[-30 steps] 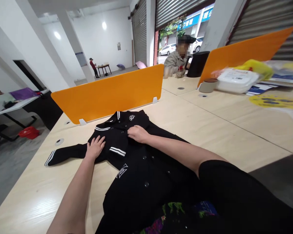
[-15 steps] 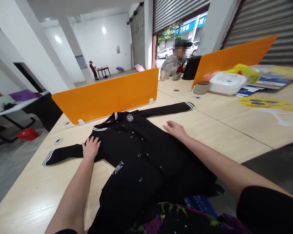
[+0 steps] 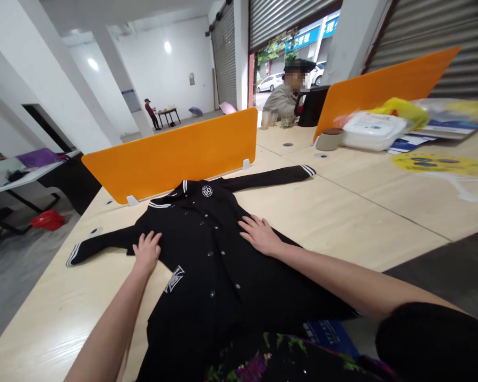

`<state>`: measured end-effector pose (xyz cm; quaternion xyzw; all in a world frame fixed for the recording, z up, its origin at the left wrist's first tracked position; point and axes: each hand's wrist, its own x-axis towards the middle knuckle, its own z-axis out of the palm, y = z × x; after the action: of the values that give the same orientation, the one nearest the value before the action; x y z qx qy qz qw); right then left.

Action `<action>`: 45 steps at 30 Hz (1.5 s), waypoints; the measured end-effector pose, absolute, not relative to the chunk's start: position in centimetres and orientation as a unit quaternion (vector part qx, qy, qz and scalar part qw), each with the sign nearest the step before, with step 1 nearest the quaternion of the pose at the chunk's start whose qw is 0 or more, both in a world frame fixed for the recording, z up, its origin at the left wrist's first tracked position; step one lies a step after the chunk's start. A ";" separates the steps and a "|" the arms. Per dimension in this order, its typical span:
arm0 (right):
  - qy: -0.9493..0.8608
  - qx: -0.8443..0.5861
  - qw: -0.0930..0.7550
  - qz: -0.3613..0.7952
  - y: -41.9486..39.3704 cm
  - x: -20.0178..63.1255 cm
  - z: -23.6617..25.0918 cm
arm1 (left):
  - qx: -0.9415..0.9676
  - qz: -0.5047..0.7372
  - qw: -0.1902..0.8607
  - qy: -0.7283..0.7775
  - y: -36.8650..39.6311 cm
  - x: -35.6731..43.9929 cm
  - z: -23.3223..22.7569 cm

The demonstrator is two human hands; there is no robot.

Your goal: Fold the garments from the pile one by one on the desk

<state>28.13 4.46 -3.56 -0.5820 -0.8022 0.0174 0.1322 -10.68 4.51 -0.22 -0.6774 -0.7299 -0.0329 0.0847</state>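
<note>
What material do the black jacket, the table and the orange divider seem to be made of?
Black jacket: soft matte cloth, likely knit or fleece; it lies limp under both hands, with white-striped ribbed cuffs and snap buttons.
Table: pale wood-look board, probably laminate; faint grain, smooth, slight sheen.
Orange divider: likely plastic or acrylic; uniform colour, smooth surface, held in small white clips.

The black jacket point(image 3: 211, 254) is matt cloth on a smooth pale wood-look table point(image 3: 342, 212), behind it a glossy orange plastic divider point(image 3: 171, 154).

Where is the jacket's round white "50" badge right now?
In the head view, the round white badge sits on the black buttoned jacket chest, just below the collar, near the orange divider panel.
</note>
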 end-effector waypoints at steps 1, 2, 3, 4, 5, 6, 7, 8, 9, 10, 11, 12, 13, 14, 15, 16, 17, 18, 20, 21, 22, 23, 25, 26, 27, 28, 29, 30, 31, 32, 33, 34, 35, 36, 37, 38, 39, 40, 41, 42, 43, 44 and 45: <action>-0.800 -0.583 0.137 0.012 4.9 27.1 -3.5 | -0.661 -0.036 0.115 -0.741 5.4 -11.6 0.1; -0.798 -0.586 0.141 0.010 5.4 26.1 -3.4 | -0.642 -0.042 0.150 -0.751 6.2 -12.2 0.3; -0.796 -0.588 0.144 0.010 6.0 25.2 -3.2 | -0.623 -0.050 0.183 -0.759 6.8 -12.5 0.5; -0.793 -0.591 0.147 0.012 6.5 24.5 -3.1 | -0.610 -0.059 0.207 -0.763 7.1 -12.6 0.6; -0.792 -0.591 0.151 0.014 6.9 24.0 -3.0 | -0.604 -0.067 0.218 -0.764 7.1 -12.5 0.7; -0.792 -0.590 0.155 0.015 7.3 23.7 -2.9 | -0.606 -0.075 0.217 -0.762 6.8 -12.2 0.7; -0.793 -0.587 0.160 0.016 7.5 23.5 -2.8 | -0.614 -0.084 0.211 -0.756 6.2 -11.8 0.7; -0.795 -0.584 0.165 0.018 7.7 23.4 -2.8 | -0.624 -0.095 0.202 -0.749 5.3 -11.5 0.8; -0.796 -0.581 0.169 0.019 7.8 23.4 -2.8 | -0.635 -0.106 0.186 -0.742 4.2 -11.2 1.0; -0.797 -0.578 0.172 0.020 7.9 23.5 -2.8 | -0.643 -0.116 0.162 -0.739 2.8 -11.0 1.3; -0.798 -0.577 0.174 0.021 7.9 23.6 -2.8 | -0.646 -0.122 0.128 -0.742 1.1 -10.8 1.6; -0.798 -0.575 0.177 0.022 7.9 23.8 -2.8 | -0.643 -0.126 0.085 -0.751 -0.8 -10.8 2.0; -0.799 -0.573 0.181 0.024 7.8 23.9 -2.7 | -0.633 -0.128 0.034 -0.763 -2.7 -10.8 2.4; -0.798 -0.571 0.190 0.027 7.8 24.0 -2.7 | -0.621 -0.128 -0.016 -0.773 -4.8 -10.8 2.7; -0.795 -0.570 0.205 0.031 7.7 24.1 -2.6 | -0.609 -0.129 -0.058 -0.780 -6.8 -10.8 3.0; -0.790 -0.569 0.227 0.033 7.5 24.2 -2.5 | -0.601 -0.132 -0.091 -0.783 -8.7 -10.7 3.2; -0.785 -0.565 0.253 0.033 7.3 24.2 -2.4 | -0.593 -0.139 -0.118 -0.784 -10.4 -10.5 3.2; -0.784 -0.554 0.278 0.033 7.0 24.1 -2.2 | -0.583 -0.149 -0.142 -0.786 -11.9 -10.2 3.3; -0.805 -0.508 0.305 0.041 6.1 23.6 -2.0 | -0.548 -0.190 -0.216 -0.786 -14.2 -9.2 3.6; -0.824 -0.477 0.300 0.053 5.5 23.3 -2.0 | -0.519 -0.228 -0.273 -0.777 -15.1 -8.5 3.9; -0.846 -0.447 0.282 0.068 4.8 22.9 -2.0 | -0.486 -0.278 -0.337 -0.757 -15.9 -7.7 4.4; -0.866 -0.422 0.256 0.083 4.2 22.5 -2.0 | -0.454 -0.335 -0.396 -0.724 -16.7 -6.9 5.0; -0.888 -0.399 0.207 0.098 3.1 21.8 -2.1 | -0.411 -0.437 -0.472 -0.646 -18.3 -5.5 6.4; -0.892 -0.397 0.192 0.099 2.7 21.5 -2.2 | -0.410 -0.460 -0.489 -0.617 -19.0 -4.9 7.0; -0.893 -0.399 0.184 0.098 2.4 21.4 -2.3 | -0.422 -0.455 -0.503 -0.601 -19.6 -4.7 7.3; -0.891 -0.404 0.182 0.097 2.3 21.3 -2.4 | -0.441 -0.420 -0.521 -0.598 -20.1 -4.7 7.3; -0.889 -0.408 0.183 0.096 2.2 21.3 -2.4 | -0.462 -0.365 -0.536 -0.605 -20.4 -4.9 7.1; -0.887 -0.412 0.183 0.096 2.2 21.2 -2.4 | -0.483 -0.304 -0.537 -0.621 -20.4 -5.5 6.6; -0.886 -0.415 0.183 0.095 2.2 21.2 -2.4 | -0.504 -0.252 -0.514 -0.647 -20.1 -6.3 5.9; -0.886 -0.416 0.184 0.092 2.2 21.2 -2.4 | -0.523 -0.221 -0.465 -0.680 -19.6 -7.2 5.1; -0.886 -0.416 0.185 0.087 2.2 21.1 -2.4 | -0.540 -0.213 -0.392 -0.714 -18.9 -8.1 4.3; -0.887 -0.414 0.188 0.081 2.3 21.0 -2.5 | -0.556 -0.223 -0.304 -0.741 -18.0 -9.0 3.6; -0.888 -0.413 0.189 0.076 2.3 20.9 -2.5 | -0.571 -0.240 -0.215 -0.755 -16.9 -9.6 3.0; -0.888 -0.413 0.190 0.070 2.3 20.8 -2.5 | -0.585 -0.255 -0.141 -0.757 -15.7 -10.0 2.4; -0.888 -0.413 0.190 0.067 2.3 20.7 -2.6 | -0.603 -0.264 -0.085 -0.748 -14.4 -10.1 2.0; -0.887 -0.415 0.190 0.065 2.3 20.7 -2.7 | -0.625 -0.266 -0.044 -0.733 -13.0 -9.9 1.5; -0.886 -0.418 0.189 0.064 2.3 20.7 -2.7 | -0.649 -0.257 -0.015 -0.716 -11.5 -9.5 1.0; -0.886 -0.419 0.189 0.064 2.4 20.7 -2.8 | -0.670 -0.240 0.006 -0.703 -9.9 -9.0 0.5; -0.886 -0.419 0.190 0.064 2.4 20.8 -2.9 | -0.686 -0.213 0.024 -0.696 -8.4 -8.5 0.0; -0.886 -0.418 0.191 0.065 2.4 20.8 -3.0 | -0.697 -0.174 0.040 -0.695 -6.9 -8.2 -0.5; -0.886 -0.416 0.192 0.067 2.5 21.0 -3.1 | -0.704 -0.131 0.052 -0.696 -5.5 -8.1 -1.0; -0.887 -0.415 0.192 0.070 2.6 21.1 -3.2 | -0.707 -0.090 0.060 -0.699 -4.2 -8.2 -1.3; -0.887 -0.414 0.192 0.073 2.7 21.2 -3.2 | -0.708 -0.056 0.063 -0.702 -3.0 -8.7 -1.5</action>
<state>21.16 2.66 -3.20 -0.4137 -0.8870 0.0728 0.1916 -8.66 -3.03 -1.49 -0.7075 -0.7016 -0.0564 0.0633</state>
